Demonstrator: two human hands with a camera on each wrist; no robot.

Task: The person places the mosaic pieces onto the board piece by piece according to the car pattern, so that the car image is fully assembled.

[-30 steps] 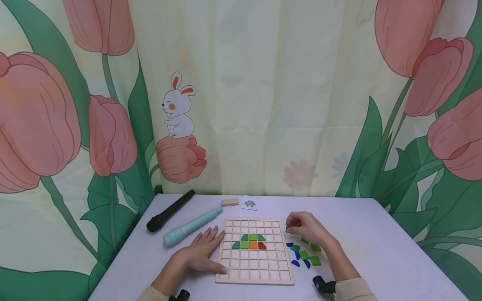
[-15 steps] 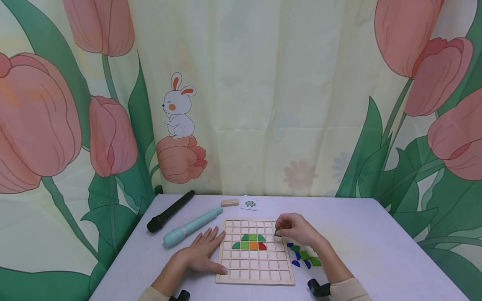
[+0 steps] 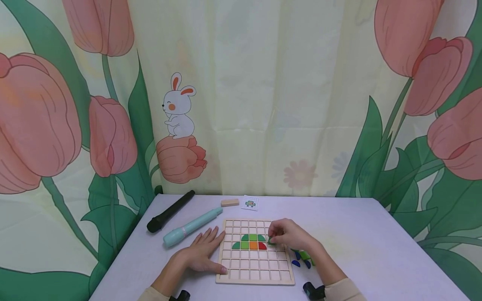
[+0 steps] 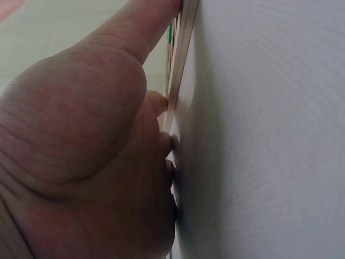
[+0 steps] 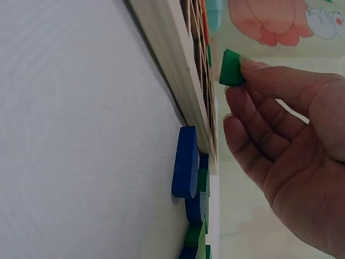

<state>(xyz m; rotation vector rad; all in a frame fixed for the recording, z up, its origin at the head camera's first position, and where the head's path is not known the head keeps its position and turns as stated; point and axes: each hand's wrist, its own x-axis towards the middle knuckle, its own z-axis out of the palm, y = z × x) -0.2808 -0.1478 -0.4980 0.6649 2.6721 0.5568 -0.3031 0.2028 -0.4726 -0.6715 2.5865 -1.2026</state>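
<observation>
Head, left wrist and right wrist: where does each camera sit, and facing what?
Head: on the person's head, facing forward and down at the board; shows the left hand, right hand and sleeves.
Left wrist: on that wrist, facing the board's edge; shows the palm and thumb.
Right wrist: on that wrist, facing past the board's edge toward the curtain; shows the right hand pinching a green piece.
Head and right wrist share the board, green piece and rabbit.

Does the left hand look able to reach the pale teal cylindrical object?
Probably yes: the left hand is close to the teal cylinder, nothing visible between them, though it also touches the pale wooden grid board.
</observation>
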